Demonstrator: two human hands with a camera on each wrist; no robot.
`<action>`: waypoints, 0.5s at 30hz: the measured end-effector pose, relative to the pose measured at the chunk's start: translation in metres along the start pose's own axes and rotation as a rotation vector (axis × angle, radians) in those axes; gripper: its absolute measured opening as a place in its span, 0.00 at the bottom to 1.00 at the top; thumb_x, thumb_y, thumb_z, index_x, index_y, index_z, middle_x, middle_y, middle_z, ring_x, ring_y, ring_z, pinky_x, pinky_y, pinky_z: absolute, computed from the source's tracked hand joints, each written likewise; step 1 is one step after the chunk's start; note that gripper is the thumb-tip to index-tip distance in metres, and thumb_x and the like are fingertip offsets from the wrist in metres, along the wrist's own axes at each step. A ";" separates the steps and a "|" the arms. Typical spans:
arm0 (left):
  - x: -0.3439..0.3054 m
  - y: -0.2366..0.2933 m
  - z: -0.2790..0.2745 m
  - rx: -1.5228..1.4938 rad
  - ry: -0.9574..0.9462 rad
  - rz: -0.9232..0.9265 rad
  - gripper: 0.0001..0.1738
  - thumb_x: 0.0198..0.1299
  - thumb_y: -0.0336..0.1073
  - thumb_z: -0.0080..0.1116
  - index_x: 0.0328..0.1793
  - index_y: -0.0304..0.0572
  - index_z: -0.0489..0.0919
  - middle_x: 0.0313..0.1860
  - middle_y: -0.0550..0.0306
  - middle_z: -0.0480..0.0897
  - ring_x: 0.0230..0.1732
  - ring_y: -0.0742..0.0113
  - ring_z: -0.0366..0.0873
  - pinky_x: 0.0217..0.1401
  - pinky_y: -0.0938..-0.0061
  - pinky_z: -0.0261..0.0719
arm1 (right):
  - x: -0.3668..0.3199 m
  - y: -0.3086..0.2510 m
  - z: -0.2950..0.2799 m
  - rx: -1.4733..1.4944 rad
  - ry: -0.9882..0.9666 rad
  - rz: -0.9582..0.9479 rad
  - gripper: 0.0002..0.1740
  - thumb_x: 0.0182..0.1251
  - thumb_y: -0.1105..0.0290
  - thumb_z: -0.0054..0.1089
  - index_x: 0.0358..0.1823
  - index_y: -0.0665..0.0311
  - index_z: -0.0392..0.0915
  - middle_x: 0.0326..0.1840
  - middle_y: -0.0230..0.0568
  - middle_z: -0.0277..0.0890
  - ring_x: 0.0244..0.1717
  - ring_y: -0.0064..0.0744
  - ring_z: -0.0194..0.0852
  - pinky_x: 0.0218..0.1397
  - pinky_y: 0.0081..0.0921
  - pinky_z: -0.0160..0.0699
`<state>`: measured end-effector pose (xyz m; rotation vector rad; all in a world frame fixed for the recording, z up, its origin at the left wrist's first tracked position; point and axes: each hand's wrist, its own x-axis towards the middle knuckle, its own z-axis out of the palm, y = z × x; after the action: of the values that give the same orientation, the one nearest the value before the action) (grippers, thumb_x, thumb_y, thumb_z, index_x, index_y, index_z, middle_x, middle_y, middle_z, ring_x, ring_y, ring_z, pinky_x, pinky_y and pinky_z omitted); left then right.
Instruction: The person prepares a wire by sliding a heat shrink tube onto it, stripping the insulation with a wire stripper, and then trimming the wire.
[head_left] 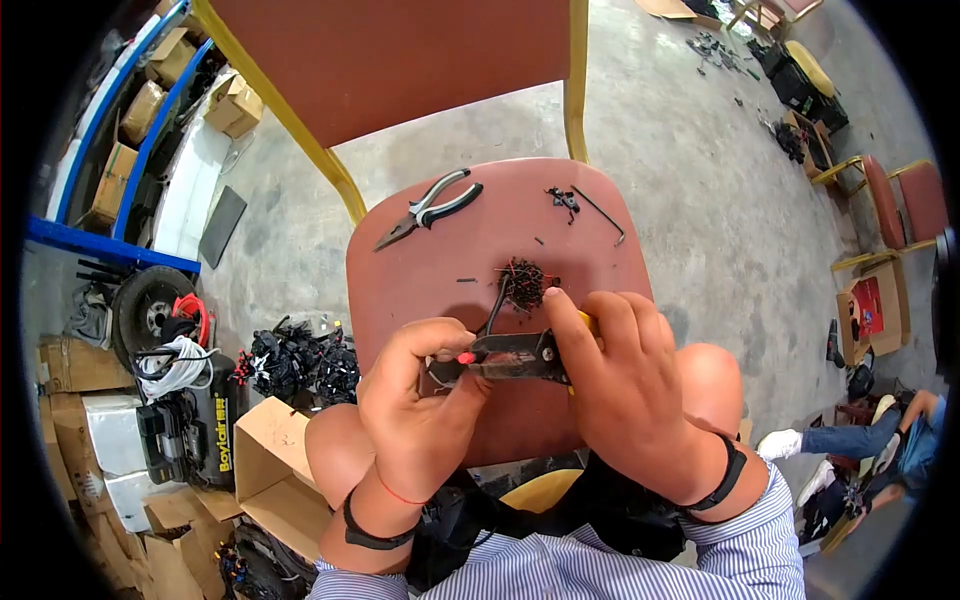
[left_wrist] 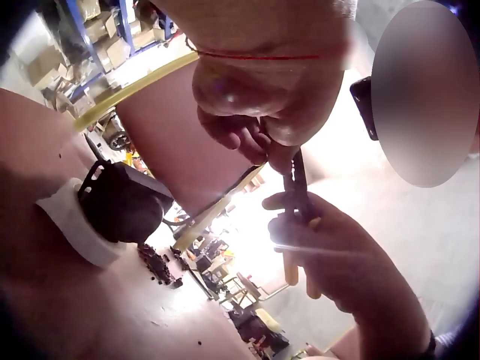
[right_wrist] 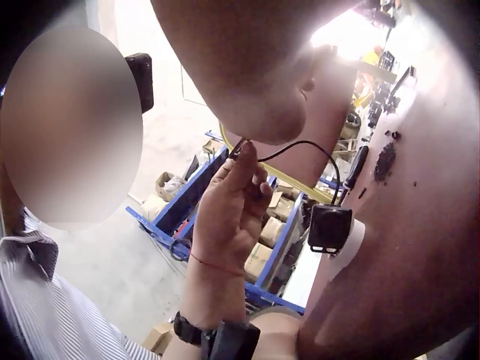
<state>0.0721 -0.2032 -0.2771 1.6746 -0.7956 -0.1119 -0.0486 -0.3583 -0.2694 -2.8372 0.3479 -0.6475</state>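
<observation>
Left hand (head_left: 420,400) on a black wire (head_left: 497,300), right hand (head_left: 620,380) on a yellow-handled cutter (head_left: 520,355) — both over the near edge of the chair seat (head_left: 420,280).

The left hand pinches the wire between thumb and fingertips, just beside a red tip (head_left: 465,357), and the wire rises from there toward the seat's middle. The right hand is curled round the cutter's handles. Its dark jaws point left and meet the wire at the left fingertips (whether they bite it or only touch it cannot be told). A pile of small black bits (head_left: 525,280) lies near the seat's middle, just beyond the hands. Grey-handled pliers (head_left: 430,208) lie toward the far left corner — a thin bent rod (head_left: 600,212) and a small black piece (head_left: 565,200) beside it lie toward the far right corner.
</observation>
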 end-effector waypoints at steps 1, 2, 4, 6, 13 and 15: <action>0.001 0.000 -0.001 0.044 -0.001 0.023 0.18 0.54 0.14 0.72 0.50 0.34 0.82 0.46 0.53 0.87 0.42 0.73 0.83 0.44 0.78 0.82 | 0.001 -0.001 -0.002 0.015 -0.018 0.007 0.32 0.57 0.76 0.62 0.68 0.65 0.76 0.51 0.45 0.73 0.54 0.47 0.74 0.53 0.40 0.72; 0.000 0.000 -0.001 0.086 -0.004 0.043 0.18 0.53 0.14 0.71 0.49 0.34 0.82 0.46 0.53 0.87 0.41 0.73 0.84 0.43 0.78 0.83 | 0.001 -0.002 -0.004 0.029 -0.039 0.016 0.35 0.55 0.78 0.64 0.69 0.66 0.75 0.51 0.45 0.74 0.54 0.49 0.74 0.55 0.41 0.73; -0.001 0.002 0.000 0.083 0.004 0.016 0.19 0.51 0.13 0.71 0.49 0.35 0.83 0.45 0.51 0.87 0.42 0.70 0.85 0.44 0.77 0.83 | 0.000 -0.001 -0.002 0.033 -0.029 0.009 0.33 0.55 0.78 0.64 0.67 0.65 0.76 0.50 0.43 0.73 0.52 0.47 0.74 0.53 0.41 0.72; -0.002 0.002 -0.002 0.113 0.010 0.022 0.20 0.49 0.13 0.70 0.49 0.35 0.83 0.45 0.51 0.88 0.42 0.68 0.86 0.45 0.75 0.84 | -0.001 0.001 0.004 0.014 -0.011 -0.007 0.29 0.56 0.75 0.62 0.64 0.63 0.77 0.47 0.41 0.73 0.49 0.44 0.73 0.50 0.39 0.71; -0.003 0.000 -0.007 0.188 0.010 0.056 0.21 0.47 0.14 0.70 0.49 0.34 0.83 0.46 0.49 0.88 0.43 0.64 0.86 0.48 0.73 0.84 | 0.004 0.004 0.011 -0.033 0.028 -0.073 0.20 0.59 0.69 0.59 0.55 0.60 0.77 0.39 0.35 0.71 0.41 0.36 0.72 0.43 0.33 0.69; -0.002 0.002 -0.008 0.163 0.005 0.048 0.21 0.48 0.13 0.70 0.49 0.34 0.84 0.46 0.50 0.88 0.43 0.65 0.86 0.49 0.73 0.84 | 0.006 0.003 0.008 0.003 0.006 -0.062 0.23 0.58 0.71 0.61 0.57 0.62 0.77 0.42 0.36 0.73 0.43 0.38 0.74 0.44 0.34 0.70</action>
<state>0.0735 -0.1955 -0.2736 1.8067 -0.8595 -0.0092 -0.0407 -0.3617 -0.2755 -2.8541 0.2600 -0.6682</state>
